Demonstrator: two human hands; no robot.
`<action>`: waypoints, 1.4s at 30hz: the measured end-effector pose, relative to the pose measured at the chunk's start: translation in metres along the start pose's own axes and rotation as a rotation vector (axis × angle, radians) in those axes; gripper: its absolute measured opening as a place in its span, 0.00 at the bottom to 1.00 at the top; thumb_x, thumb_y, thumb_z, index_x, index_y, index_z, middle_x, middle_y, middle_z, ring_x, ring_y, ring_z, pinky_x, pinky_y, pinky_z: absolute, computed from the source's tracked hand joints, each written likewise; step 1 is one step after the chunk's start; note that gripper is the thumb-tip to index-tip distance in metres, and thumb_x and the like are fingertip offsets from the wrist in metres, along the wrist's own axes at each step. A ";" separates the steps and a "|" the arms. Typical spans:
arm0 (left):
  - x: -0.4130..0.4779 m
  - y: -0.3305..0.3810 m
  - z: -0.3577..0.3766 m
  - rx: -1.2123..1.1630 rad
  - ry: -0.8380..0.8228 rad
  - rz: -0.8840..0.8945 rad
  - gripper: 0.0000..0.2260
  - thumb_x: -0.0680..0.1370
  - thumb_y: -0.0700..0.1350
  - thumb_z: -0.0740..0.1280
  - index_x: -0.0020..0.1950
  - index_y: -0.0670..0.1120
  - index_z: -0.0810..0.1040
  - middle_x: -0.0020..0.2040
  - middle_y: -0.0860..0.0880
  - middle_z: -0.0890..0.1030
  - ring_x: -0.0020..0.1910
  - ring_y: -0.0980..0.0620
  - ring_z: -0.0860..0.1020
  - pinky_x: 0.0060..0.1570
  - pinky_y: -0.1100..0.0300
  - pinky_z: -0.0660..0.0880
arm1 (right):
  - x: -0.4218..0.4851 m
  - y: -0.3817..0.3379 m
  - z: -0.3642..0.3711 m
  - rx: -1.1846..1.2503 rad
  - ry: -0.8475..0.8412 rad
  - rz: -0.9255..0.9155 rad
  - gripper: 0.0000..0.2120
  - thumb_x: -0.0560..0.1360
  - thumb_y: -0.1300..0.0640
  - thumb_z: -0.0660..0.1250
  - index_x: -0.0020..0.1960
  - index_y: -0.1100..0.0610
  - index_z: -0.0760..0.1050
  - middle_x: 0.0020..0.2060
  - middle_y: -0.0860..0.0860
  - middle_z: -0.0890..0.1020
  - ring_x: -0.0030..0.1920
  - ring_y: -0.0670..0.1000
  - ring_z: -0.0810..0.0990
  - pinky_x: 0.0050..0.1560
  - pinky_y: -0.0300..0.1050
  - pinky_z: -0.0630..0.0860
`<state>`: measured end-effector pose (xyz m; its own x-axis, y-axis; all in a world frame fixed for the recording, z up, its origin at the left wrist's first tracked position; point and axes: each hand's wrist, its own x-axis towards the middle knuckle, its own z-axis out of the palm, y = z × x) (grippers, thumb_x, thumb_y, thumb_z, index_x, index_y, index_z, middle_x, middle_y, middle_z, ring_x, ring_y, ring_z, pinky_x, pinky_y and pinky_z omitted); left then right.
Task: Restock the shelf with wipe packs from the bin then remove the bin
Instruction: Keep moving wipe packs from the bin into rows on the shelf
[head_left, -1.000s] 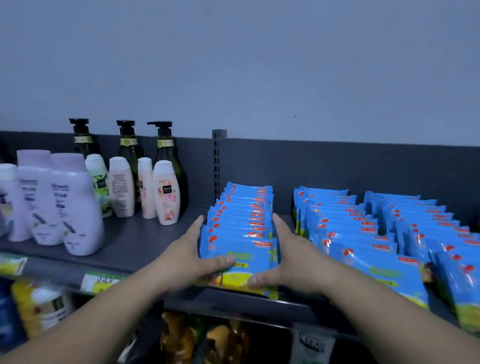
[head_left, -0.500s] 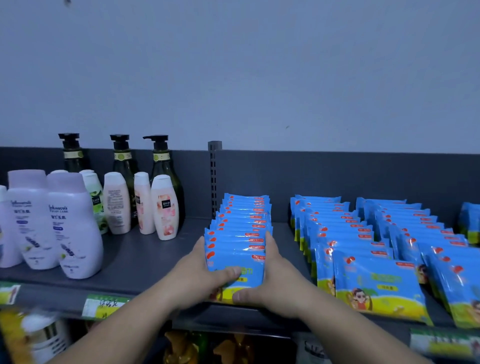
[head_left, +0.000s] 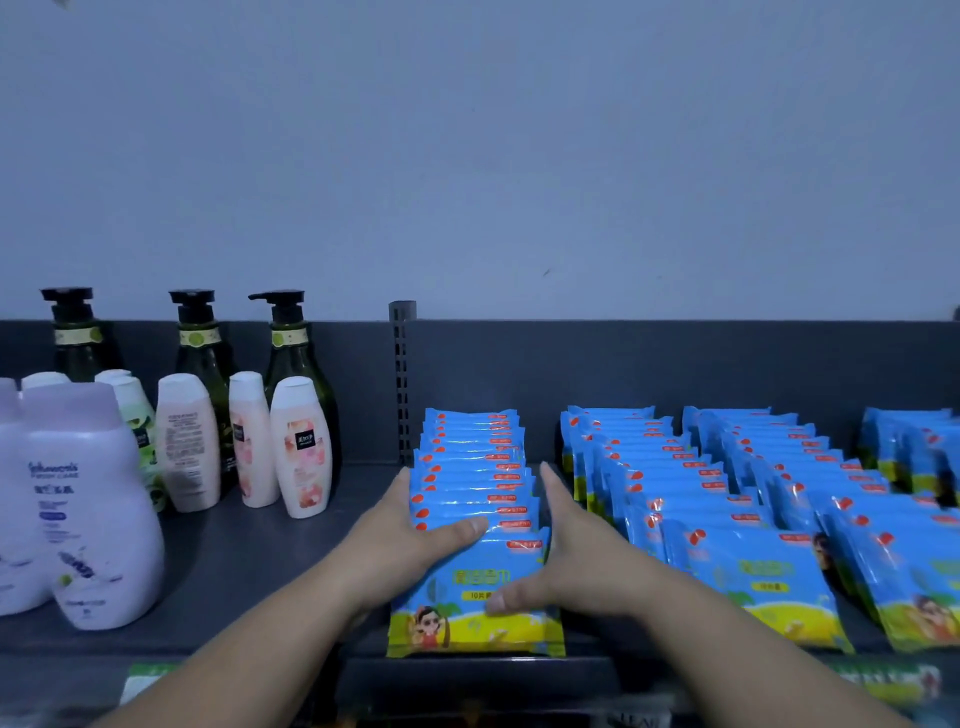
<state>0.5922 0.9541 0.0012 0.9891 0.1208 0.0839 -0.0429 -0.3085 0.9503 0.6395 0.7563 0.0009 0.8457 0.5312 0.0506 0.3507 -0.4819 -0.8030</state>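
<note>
Grey wall (head_left: 467, 156) fills the upper half of the view. Below it: dark grey shelf (head_left: 270, 561) with a back panel (head_left: 675, 364) of the same colour. Right half of the shelf: three further rows of wipe packs (head_left: 727, 467), blue, leaning back, running from front edge to back panel. Left end: lavender lotion bottles (head_left: 88, 499) near the front edge. Behind them, three dark green pump bottles (head_left: 200, 348) against the back panel, with small pink-and-white bottles (head_left: 301, 447) just in front. Centre of the shelf: leftmost wipe pack row (head_left: 470, 457), its front pack (head_left: 467, 623) at the front edge. Left hand (head_left: 400, 535) flat against this row's left side, fingers straight, thumb laid across the pack tops. Right hand (head_left: 576, 551) flat against its right side, fingers straight, thumb on the front pack's face. Neither hand clenched; both press the row between them. Slotted upright (head_left: 401, 374) stands at the back, behind the row's left edge.
</note>
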 end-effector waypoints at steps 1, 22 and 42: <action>0.001 0.000 0.001 -0.014 -0.013 0.002 0.20 0.69 0.49 0.76 0.43 0.61 0.64 0.38 0.66 0.82 0.41 0.65 0.82 0.41 0.69 0.76 | 0.003 0.000 -0.001 -0.001 -0.016 0.006 0.39 0.62 0.57 0.82 0.51 0.33 0.55 0.48 0.29 0.72 0.39 0.21 0.73 0.39 0.20 0.69; 0.041 -0.007 -0.036 0.059 -0.034 -0.011 0.43 0.71 0.67 0.66 0.78 0.54 0.51 0.65 0.55 0.76 0.57 0.56 0.79 0.59 0.59 0.72 | 0.022 -0.025 -0.020 -0.226 0.091 0.177 0.42 0.72 0.35 0.65 0.78 0.44 0.49 0.73 0.41 0.65 0.70 0.42 0.67 0.66 0.36 0.64; 0.143 -0.013 -0.013 -0.102 -0.132 -0.111 0.14 0.77 0.52 0.67 0.62 0.53 0.71 0.49 0.49 0.85 0.44 0.48 0.84 0.49 0.48 0.80 | 0.151 0.004 -0.023 -0.301 0.035 0.188 0.29 0.76 0.37 0.60 0.72 0.51 0.60 0.60 0.48 0.75 0.56 0.48 0.77 0.57 0.42 0.73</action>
<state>0.7325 0.9875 0.0051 0.9981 0.0222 -0.0573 0.0606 -0.2024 0.9774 0.7779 0.8192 0.0190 0.9182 0.3920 -0.0567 0.2860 -0.7553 -0.5896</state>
